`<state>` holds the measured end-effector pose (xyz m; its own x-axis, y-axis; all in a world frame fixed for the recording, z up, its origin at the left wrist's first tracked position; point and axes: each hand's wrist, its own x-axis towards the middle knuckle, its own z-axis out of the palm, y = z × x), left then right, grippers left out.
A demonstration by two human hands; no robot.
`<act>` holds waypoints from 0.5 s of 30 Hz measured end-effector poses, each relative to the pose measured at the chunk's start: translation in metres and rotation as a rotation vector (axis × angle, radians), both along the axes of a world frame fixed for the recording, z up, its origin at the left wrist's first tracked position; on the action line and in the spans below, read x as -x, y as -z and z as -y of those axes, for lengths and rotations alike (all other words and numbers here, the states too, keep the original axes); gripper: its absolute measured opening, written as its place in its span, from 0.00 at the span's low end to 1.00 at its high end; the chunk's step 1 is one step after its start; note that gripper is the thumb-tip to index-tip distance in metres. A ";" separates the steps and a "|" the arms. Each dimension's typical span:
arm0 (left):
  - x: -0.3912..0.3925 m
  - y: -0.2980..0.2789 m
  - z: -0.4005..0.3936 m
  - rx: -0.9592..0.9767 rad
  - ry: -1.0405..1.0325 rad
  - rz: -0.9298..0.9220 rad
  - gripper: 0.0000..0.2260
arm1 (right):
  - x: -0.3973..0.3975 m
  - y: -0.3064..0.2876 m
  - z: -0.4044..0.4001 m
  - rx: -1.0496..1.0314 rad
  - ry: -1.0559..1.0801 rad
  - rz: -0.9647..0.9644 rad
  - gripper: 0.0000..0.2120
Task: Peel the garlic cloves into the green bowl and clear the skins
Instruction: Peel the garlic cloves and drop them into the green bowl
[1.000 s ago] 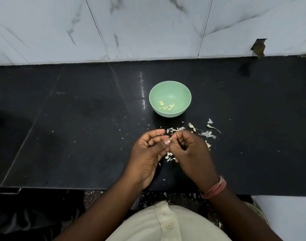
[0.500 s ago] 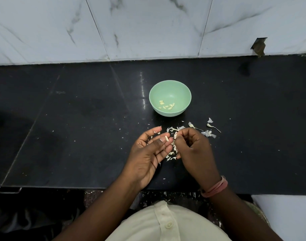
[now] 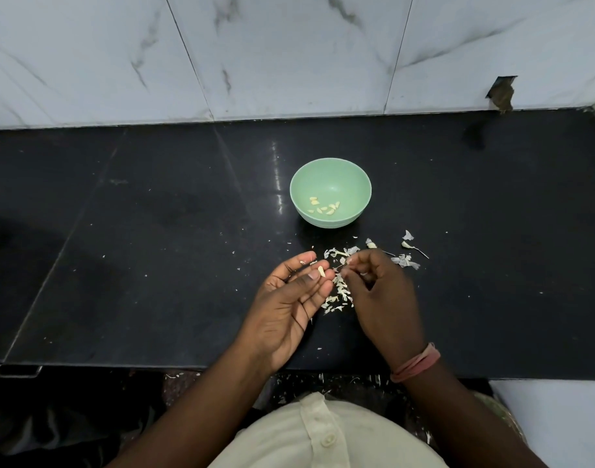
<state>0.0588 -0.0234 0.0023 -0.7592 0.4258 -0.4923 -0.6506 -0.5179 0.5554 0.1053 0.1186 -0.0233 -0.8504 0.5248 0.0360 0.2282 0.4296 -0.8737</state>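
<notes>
**Left hand cradles a bare clove, bowl dead ahead**

Left hand [image 3: 291, 298] is palm-up, fingers relaxed and nearly straight, with a peeled garlic clove [image 3: 321, 271] lying on its fingertips, the thumb tip just beside it — resting there, not clenched. Right hand [image 3: 378, 292] sits close alongside, fingers curled, pinching what looks like a thin sliver of skin [image 3: 340, 265] between thumb and forefinger; it is too small to be sure. Beyond both hands, slightly to the right of the left fingertips, stands the green bowl [image 3: 330, 170], several peeled cloves [image 3: 325, 209] already in it. That's the line that matters: the clove's long axis points roughly away from the person, towards the bowl, and the left hand is the carrier. Loose skins [image 3: 338, 292] litter the black counter [image 3: 154, 231] between and under the hands, more lying beyond the right knuckles. My call: drop next, sweeping later.
</notes>
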 end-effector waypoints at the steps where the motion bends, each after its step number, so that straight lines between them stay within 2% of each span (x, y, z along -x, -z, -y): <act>1: 0.000 0.000 0.000 -0.005 0.000 0.004 0.14 | -0.001 0.000 0.000 -0.022 -0.020 0.002 0.07; 3: 0.000 -0.001 0.000 -0.014 0.000 0.012 0.13 | -0.004 -0.001 -0.001 -0.060 -0.071 0.031 0.16; 5: 0.000 -0.001 0.000 -0.018 -0.002 0.022 0.13 | -0.004 -0.003 -0.001 -0.073 -0.079 0.027 0.17; 10: 0.000 -0.001 -0.001 -0.012 -0.008 0.030 0.14 | 0.001 0.000 -0.005 -0.145 0.006 -0.069 0.02; 15: 0.003 0.001 -0.001 0.030 -0.019 0.027 0.10 | -0.001 -0.006 -0.004 -0.379 0.003 -0.106 0.21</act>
<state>0.0561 -0.0224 0.0008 -0.7532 0.3959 -0.5253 -0.6559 -0.5138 0.5530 0.1062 0.1222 -0.0172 -0.8300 0.4599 0.3156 0.1467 0.7259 -0.6720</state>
